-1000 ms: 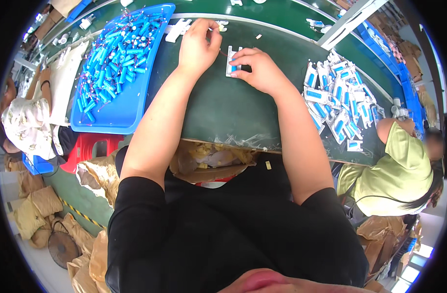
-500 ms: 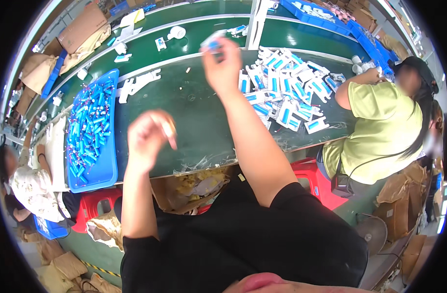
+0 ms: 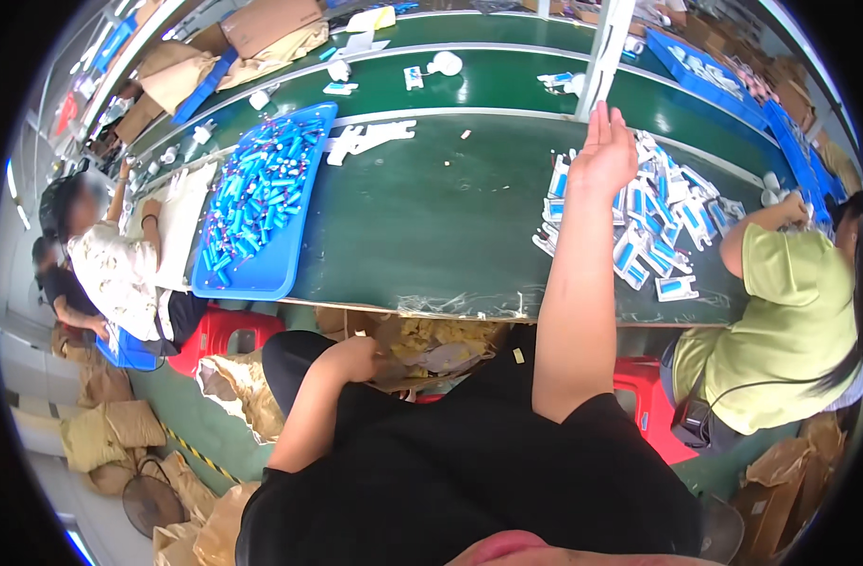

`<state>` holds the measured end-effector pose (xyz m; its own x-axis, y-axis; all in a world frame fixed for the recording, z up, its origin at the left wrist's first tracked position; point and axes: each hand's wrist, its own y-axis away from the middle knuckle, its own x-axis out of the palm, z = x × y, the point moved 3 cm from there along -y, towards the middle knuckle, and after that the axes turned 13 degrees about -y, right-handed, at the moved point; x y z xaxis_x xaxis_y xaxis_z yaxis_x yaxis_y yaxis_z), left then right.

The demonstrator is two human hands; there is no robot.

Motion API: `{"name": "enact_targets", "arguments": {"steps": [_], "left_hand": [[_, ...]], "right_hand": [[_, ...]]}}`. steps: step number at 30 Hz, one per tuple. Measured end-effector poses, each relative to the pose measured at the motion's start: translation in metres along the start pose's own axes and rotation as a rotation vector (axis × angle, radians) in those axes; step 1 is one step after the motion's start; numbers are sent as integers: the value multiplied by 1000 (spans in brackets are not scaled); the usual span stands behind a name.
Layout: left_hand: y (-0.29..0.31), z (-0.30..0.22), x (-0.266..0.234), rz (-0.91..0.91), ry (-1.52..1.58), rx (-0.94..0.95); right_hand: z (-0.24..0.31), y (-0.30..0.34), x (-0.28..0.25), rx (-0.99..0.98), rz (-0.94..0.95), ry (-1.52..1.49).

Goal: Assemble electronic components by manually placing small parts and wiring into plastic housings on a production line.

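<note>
My right hand [image 3: 603, 156] is raised at the left side of a heap of white plastic housings with blue cylindrical cells [image 3: 653, 212]. Its fingers are stretched out and nothing shows in them. Below the table's front edge, my left hand [image 3: 356, 358] is low by my lap, at a carton of yellow pieces [image 3: 441, 344]. The fingers of that hand are blurred and partly hidden. To the left on the table lies a blue tray [image 3: 304, 212] heaped with blue wired cells [image 3: 257, 189].
White plastic pieces [image 3: 370, 137] lie beside the tray. Beyond the green table [image 3: 422, 236], a green conveyor [image 3: 497, 80] carries a round white part [image 3: 446, 63] and housings. Co-workers sit left and right. A metal post [image 3: 606, 57] stands behind the heap.
My right hand no longer shows the white-and-blue piece it held and is now beside the heap. My left hand has dropped from above the table to below its edge. The view has shifted.
</note>
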<state>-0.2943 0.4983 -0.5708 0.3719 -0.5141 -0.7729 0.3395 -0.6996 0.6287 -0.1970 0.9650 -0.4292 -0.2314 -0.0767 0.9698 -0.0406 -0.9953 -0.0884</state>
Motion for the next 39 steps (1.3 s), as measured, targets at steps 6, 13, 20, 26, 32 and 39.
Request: {"name": "enact_targets", "arguments": {"steps": [6,13,20,26,32,39], "left_hand": [[43,-54,-129,-339,-33,156],[-70,-21,-261,-1170,77,12],[-180,13,-238,-1002,-87,-377],[-140,-4,-241,-1064,-1,-68],[-151,-22,-241,-1126,79,475],[-209,-13,-226,-1332,552,704]], "right_hand": [[-34,27,-1,244,101,153],[-56,54,4,272,403,396],[-71,75,-7,279,680,721],[-90,109,-4,81,997,1029],[-91,141,6,-76,1263,1088],[-123,234,80,-67,1502,876]]}}
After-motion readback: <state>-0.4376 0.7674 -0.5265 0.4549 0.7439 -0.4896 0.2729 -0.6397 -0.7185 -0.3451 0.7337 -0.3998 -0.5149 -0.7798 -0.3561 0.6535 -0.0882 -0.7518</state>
